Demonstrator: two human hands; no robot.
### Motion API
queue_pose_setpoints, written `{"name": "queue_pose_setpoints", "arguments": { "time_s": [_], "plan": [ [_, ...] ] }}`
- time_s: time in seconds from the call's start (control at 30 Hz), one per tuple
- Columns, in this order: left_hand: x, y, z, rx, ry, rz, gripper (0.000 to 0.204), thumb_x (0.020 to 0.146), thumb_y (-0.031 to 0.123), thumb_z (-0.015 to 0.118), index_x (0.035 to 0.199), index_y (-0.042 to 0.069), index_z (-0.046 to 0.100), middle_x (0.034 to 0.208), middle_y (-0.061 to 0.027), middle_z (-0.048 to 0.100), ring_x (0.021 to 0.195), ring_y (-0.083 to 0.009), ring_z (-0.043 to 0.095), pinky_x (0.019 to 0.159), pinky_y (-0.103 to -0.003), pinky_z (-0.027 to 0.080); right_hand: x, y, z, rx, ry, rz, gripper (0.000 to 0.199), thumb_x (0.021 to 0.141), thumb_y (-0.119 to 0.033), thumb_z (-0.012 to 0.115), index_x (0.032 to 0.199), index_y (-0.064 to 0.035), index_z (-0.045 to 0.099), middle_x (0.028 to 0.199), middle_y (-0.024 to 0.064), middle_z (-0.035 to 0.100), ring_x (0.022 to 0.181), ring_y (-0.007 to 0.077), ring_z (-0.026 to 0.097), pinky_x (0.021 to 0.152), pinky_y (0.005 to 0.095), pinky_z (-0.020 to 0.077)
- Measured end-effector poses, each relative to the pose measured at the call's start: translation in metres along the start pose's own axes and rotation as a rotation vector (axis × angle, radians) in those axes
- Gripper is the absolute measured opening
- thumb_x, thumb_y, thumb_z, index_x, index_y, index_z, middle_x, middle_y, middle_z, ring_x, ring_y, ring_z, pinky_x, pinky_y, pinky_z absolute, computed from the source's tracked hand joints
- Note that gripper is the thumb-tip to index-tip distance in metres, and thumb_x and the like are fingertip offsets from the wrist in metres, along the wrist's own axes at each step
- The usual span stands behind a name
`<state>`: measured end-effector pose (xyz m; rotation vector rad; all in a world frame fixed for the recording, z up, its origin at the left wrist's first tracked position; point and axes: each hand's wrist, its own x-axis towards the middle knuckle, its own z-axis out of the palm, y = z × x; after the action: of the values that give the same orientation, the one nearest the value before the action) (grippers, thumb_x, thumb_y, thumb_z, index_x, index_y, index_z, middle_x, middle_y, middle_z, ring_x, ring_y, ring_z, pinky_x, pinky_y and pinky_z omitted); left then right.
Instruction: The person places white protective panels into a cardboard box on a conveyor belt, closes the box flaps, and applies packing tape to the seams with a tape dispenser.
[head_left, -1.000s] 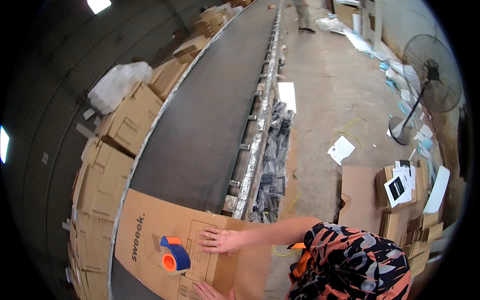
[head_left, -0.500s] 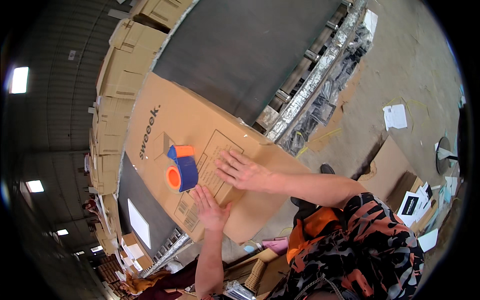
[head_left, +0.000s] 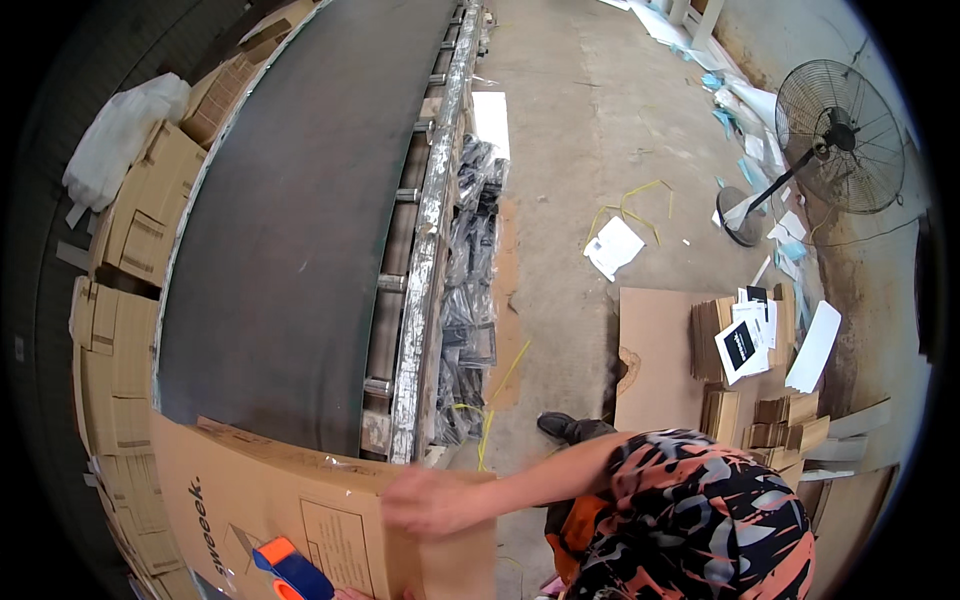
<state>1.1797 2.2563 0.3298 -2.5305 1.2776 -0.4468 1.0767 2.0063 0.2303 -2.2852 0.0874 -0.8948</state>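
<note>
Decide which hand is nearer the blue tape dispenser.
Left. The left hand, barely in view, is just beside the tape dispenser; the right hand is farther off, to its upper right, over the box.

Black lettering (head_left: 207, 535) stands on the brown carton (head_left: 268, 482).

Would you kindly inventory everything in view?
Carton: one, brown, on belt, lower left
Tape dispenser: one, blue and orange, on carton
Belt: one, dark grey, left of centre
Stacked cartons: several, brown, far left
Bundle: one, white, upper left
Plastic: one heap, dark, right of belt
Straps: several, yellow, on floor
Paper sheets: several, white, right
Fan: one, black, upper right
Cardboard stacks: several, brown, right
Shoe: one, black, floor
Shirt: one, multicoloured, lower right
Right grip: one, bare, at carton edge
Left grip: one, bare, mostly cropped, bottom edge
</note>
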Motion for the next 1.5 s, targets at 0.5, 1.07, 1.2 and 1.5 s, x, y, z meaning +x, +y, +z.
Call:
{"name": "queue_pose_setpoints", "arguments": {
  "time_s": [0.5, 1.07, 1.2, 1.5],
  "plan": [
    [0.057, 0.040, -0.087, 0.430, -0.759, 0.107, 0.109, 0.074, 0.072, 0.049, 0.140, -0.010, 0.022, 0.144, -0.0313, 0.026, 0.134, -0.0433, 0.023, 0.110, -0.055, 0.017, 0.061, -0.007, -0.040, 1.407, -0.336, 1.364, 0.085, 0.066, -0.062, 0.070, 0.117, 0.0038, 0.052, 0.078, 0.0155, 0.059, 0.059, 0.0212, 0.062, 0.059, 0.0316, 0.0561],
    [0.037, 0.021, -0.027, 0.012, 0.085, 0.173, 0.073, 0.079, 0.053, 0.062, 0.122, -0.006, 0.054, 0.119, -0.0240, 0.056, 0.106, -0.0436, 0.054, 0.096, -0.055, 0.039, 0.085, 0.016, 0.006, 0.050, 0.505, 0.115, 0.011, 0.076, -0.013, 0.062, 0.080, -0.0052, 0.069, 0.095, 0.0035, 0.070, 0.093, 0.0211, 0.067, 0.069, 0.0275, 0.0573],
    [0.040, 0.020, -0.019, -0.018, 0.040, 0.218, 0.077, 0.078, 0.052, 0.064, 0.126, -0.006, 0.049, 0.126, -0.0256, 0.051, 0.116, -0.0425, 0.048, 0.101, -0.052, 0.036, 0.086, 0.017, 0.008, 0.031, 0.489, 0.133, 0.009, 0.077, -0.011, 0.061, 0.077, -0.0050, 0.068, 0.093, 0.0040, 0.070, 0.087, 0.0209, 0.069, 0.070, 0.0270, 0.0575],
    [0.094, 0.034, 0.003, -0.202, -0.084, 0.261, 0.094, 0.075, 0.050, 0.066, 0.140, -0.006, 0.028, 0.138, -0.0300, 0.036, 0.131, -0.0395, 0.034, 0.109, -0.046, 0.028, 0.095, 0.059, -0.022, 0.167, 0.250, 0.122, 0.012, 0.077, -0.021, 0.061, 0.076, -0.0113, 0.068, 0.081, 0.0066, 0.069, 0.068, 0.0219, 0.067, 0.057, 0.0333, 0.0536]
  ]
}}
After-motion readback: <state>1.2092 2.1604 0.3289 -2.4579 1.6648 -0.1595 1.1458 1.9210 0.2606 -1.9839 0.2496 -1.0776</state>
